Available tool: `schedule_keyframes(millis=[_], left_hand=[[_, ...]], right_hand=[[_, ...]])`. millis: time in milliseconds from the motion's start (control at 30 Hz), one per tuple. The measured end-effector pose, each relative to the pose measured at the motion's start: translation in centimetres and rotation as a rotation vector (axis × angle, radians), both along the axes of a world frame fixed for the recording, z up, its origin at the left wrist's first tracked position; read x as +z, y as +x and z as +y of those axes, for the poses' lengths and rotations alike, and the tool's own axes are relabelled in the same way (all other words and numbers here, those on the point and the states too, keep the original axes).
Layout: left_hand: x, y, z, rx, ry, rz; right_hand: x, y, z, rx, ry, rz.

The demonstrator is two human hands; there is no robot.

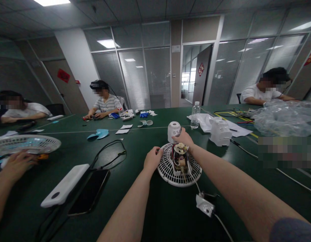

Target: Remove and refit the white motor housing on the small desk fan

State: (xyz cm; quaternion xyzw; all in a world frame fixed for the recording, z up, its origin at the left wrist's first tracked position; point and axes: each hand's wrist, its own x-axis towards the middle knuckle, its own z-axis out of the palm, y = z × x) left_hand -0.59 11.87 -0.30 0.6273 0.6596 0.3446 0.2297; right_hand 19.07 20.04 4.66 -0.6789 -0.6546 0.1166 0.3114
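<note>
A round white fan grille (168, 173) lies on the green table in front of me, with an exposed fan motor (182, 159) and its wires standing on its middle. My left hand (152, 159) grips the grille's left rim with curled fingers. Beyond the motor, my right hand (184, 138) is closed on a white slotted motor cover (173, 130); part of my grip is hidden behind the hand. A white cable runs from the motor to a small white switch box (205, 205) near my right forearm.
A white housing (220, 131) and a water bottle (195, 115) stand at the right. A power bank (64, 185), a phone (90, 191) and blue fan blades (98, 134) lie left. At far left a co-worker's hand (18, 164) touches another grille (42, 144). Plastic wrap (286, 117) is piled right.
</note>
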Motion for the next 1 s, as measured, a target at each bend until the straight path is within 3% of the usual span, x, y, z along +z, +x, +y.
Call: schedule_keyframes(millis=[167,367,667,767,900,1000], left_hand=[[0.1,0.0,-0.1,0.002,-0.005,0.015],[0.5,0.1,-0.2,-0.005,-0.033,0.017],[0.7,0.1,-0.4,-0.008,-0.033,0.006],[0.6,0.1,-0.3,-0.01,-0.035,-0.001],[0.4,0.3,-0.1,0.009,-0.037,0.029],[0.2,0.4,0.0,0.013,-0.03,0.036]], right_hand=[[-0.8,1.1,0.9,-0.026,0.013,0.056],[-1.1,2.4,-0.2,-0.011,0.078,0.102],[0.9,2.1,-2.4,-0.028,0.224,0.313],[1.4,3.1,-4.8,-0.032,0.291,0.417],[1.0,4.7,-10.3,0.049,0.37,0.496],[0.1,5.6,-14.3,0.146,0.411,0.365]])
